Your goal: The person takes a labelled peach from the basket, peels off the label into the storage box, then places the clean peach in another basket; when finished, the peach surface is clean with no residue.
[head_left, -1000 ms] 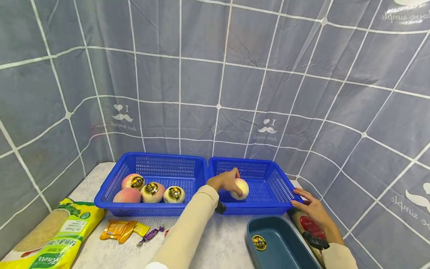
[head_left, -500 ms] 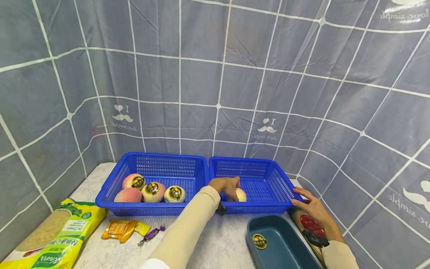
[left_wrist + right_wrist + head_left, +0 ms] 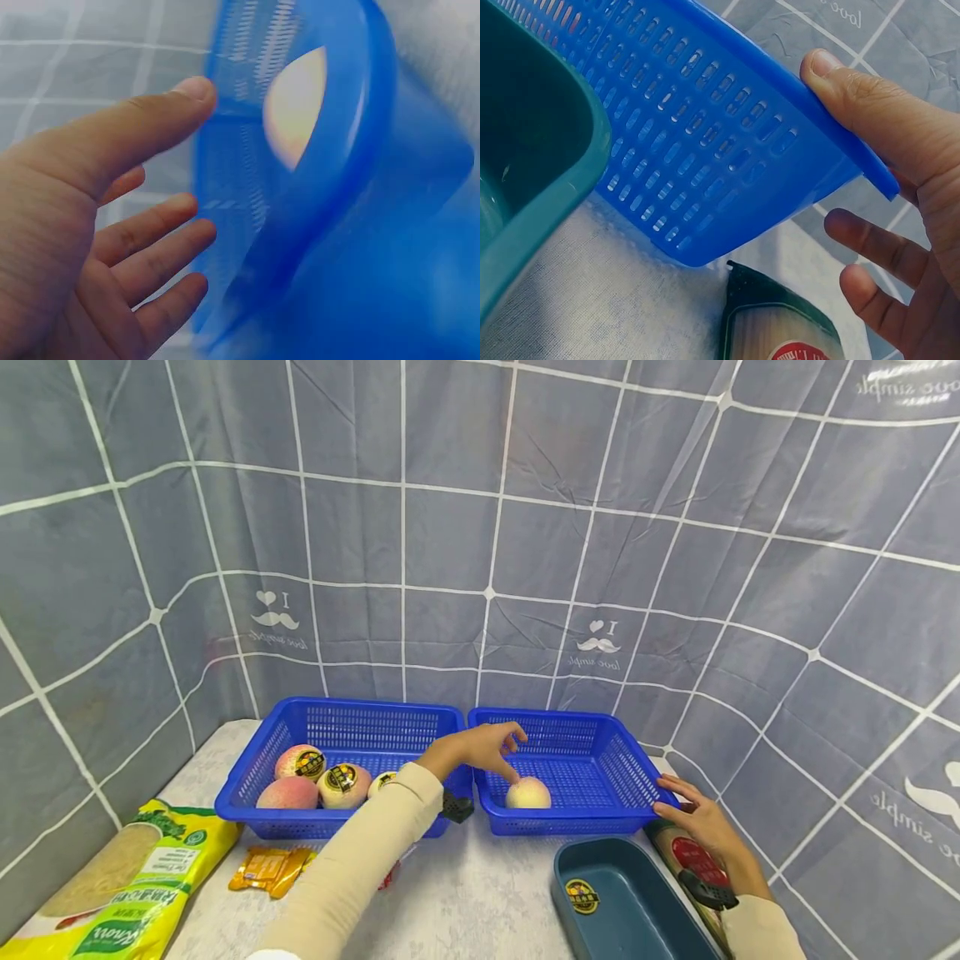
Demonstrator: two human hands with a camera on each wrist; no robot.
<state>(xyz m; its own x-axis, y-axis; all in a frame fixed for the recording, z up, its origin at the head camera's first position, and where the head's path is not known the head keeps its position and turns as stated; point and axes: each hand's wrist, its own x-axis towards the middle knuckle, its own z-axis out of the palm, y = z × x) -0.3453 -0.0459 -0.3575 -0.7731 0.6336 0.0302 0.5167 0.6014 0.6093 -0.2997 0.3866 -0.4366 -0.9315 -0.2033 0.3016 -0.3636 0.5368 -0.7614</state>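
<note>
My left hand (image 3: 483, 750) is over the inner rim of the right blue basket (image 3: 637, 814), fingers spread and holding nothing. Just below its fingertips a pale pink-yellow peach (image 3: 528, 793) lies in that basket's front left corner. The left wrist view shows this peach (image 3: 296, 109) partly hidden by the basket rim. At the basket's right front corner my right hand (image 3: 701, 822) holds the rim; in the right wrist view the thumb (image 3: 840, 75) lies over the edge of the basket (image 3: 727, 142). Several peaches (image 3: 288, 793), some with black-and-gold stickers, sit in the left blue basket (image 3: 337, 706).
A dark teal bin (image 3: 570, 852) with a loose-looking round sticker (image 3: 582, 897) stands in front of the right basket. Beside it lies a noodle package (image 3: 690, 860), partly under my right arm. Orange-wrapped snacks (image 3: 270, 870) and a yellow Knorr bag (image 3: 142, 868) lie at left.
My left hand lowered the peach into the right basket's front left corner, let go of it, and moved up and left with fingers spread. The right hand stayed at the rim.
</note>
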